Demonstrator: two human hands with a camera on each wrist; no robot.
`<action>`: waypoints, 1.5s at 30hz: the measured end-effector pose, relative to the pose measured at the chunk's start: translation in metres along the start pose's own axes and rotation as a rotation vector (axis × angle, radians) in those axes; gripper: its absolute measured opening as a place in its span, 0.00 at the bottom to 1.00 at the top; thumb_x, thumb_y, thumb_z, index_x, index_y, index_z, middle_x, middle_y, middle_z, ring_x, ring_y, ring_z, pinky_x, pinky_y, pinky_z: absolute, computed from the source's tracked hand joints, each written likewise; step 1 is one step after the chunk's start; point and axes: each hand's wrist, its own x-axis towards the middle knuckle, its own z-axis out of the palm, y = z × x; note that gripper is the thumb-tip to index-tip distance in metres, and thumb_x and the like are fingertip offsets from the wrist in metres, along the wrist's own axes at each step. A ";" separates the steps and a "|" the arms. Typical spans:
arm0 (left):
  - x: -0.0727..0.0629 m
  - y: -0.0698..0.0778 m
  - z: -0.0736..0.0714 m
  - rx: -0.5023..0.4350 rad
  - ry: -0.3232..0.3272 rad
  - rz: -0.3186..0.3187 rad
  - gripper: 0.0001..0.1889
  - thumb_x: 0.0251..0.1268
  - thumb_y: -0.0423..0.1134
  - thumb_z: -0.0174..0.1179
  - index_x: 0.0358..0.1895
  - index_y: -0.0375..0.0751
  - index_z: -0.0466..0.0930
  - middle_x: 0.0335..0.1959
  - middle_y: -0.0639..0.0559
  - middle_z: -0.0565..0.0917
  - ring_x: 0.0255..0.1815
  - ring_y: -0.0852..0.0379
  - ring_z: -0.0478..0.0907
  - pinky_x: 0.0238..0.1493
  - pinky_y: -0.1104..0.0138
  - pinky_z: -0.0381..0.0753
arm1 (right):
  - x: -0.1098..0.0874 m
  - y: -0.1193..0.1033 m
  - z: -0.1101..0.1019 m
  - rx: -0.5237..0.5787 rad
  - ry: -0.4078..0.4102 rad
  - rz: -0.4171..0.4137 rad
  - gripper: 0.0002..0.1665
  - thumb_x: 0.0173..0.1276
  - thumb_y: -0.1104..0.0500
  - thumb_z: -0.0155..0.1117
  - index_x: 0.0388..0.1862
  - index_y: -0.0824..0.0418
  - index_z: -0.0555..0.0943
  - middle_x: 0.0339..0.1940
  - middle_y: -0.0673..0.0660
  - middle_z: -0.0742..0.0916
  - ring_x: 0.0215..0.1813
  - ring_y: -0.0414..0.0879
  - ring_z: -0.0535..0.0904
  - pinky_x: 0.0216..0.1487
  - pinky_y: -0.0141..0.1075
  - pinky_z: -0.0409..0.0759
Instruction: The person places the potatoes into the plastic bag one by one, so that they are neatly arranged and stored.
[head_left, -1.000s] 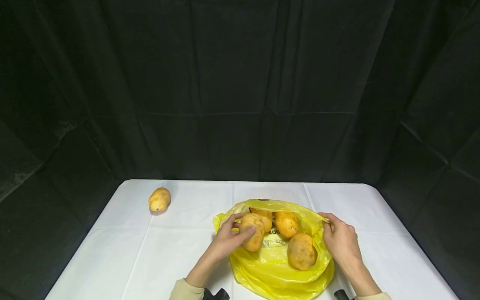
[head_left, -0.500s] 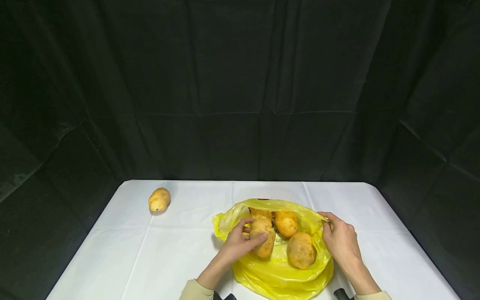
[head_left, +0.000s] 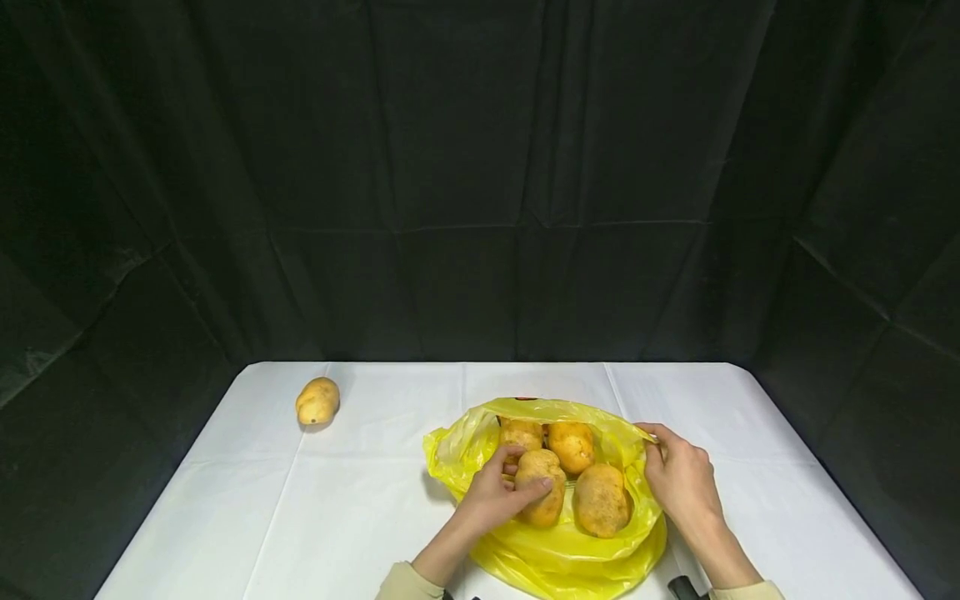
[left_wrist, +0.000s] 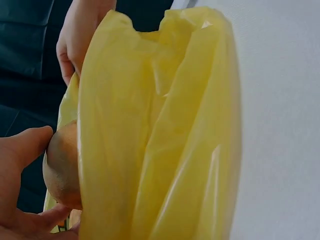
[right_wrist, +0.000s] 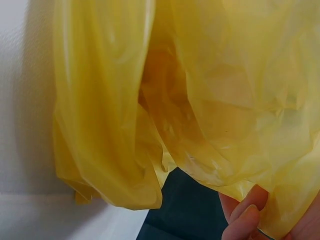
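My left hand [head_left: 491,497] grips a potato [head_left: 542,489] between thumb and fingers, inside the mouth of a yellow plastic bag [head_left: 558,554]. In the left wrist view the same potato [left_wrist: 64,167] is partly hidden by the bag's side. My right hand [head_left: 681,477] pinches the bag's rim on the right; the right wrist view has its fingertips [right_wrist: 242,223] on the thin plastic. Within the bag lie a potato [head_left: 602,500] near the right side, another potato [head_left: 572,447] behind it, and one more potato [head_left: 520,434] at the back left.
A single potato [head_left: 318,401] lies on the white-covered table [head_left: 225,500] at the far left. Black cloth [head_left: 480,183] hangs behind the table and along both sides.
My left hand has moved to the right and slightly toward me with its potato, deeper over the bag's middle. My right hand keeps its hold on the rim.
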 end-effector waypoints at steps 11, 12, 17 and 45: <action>0.000 0.001 0.010 0.042 -0.023 -0.015 0.33 0.59 0.53 0.69 0.62 0.39 0.68 0.44 0.48 0.77 0.41 0.55 0.75 0.36 0.62 0.79 | 0.001 -0.003 -0.001 0.000 -0.018 0.023 0.17 0.70 0.67 0.51 0.54 0.65 0.82 0.45 0.69 0.86 0.30 0.51 0.75 0.33 0.45 0.74; 0.000 0.001 0.011 0.047 -0.025 -0.013 0.33 0.59 0.53 0.69 0.61 0.39 0.68 0.45 0.48 0.77 0.41 0.55 0.75 0.36 0.61 0.79 | 0.001 -0.003 -0.001 -0.001 -0.018 0.025 0.17 0.70 0.68 0.52 0.54 0.65 0.82 0.45 0.69 0.86 0.30 0.51 0.75 0.33 0.45 0.74; 0.001 -0.001 0.015 0.073 -0.018 0.002 0.32 0.60 0.53 0.68 0.60 0.38 0.67 0.46 0.46 0.78 0.44 0.53 0.76 0.39 0.59 0.79 | 0.000 -0.004 -0.002 -0.001 -0.009 0.019 0.17 0.69 0.68 0.52 0.53 0.65 0.82 0.43 0.68 0.86 0.28 0.50 0.75 0.32 0.45 0.73; -0.007 -0.005 0.008 0.131 0.038 0.027 0.28 0.68 0.55 0.60 0.61 0.38 0.73 0.53 0.45 0.78 0.46 0.50 0.80 0.45 0.58 0.81 | -0.001 -0.002 0.001 -0.008 0.000 0.004 0.18 0.68 0.69 0.52 0.53 0.65 0.82 0.44 0.69 0.86 0.30 0.51 0.76 0.34 0.48 0.74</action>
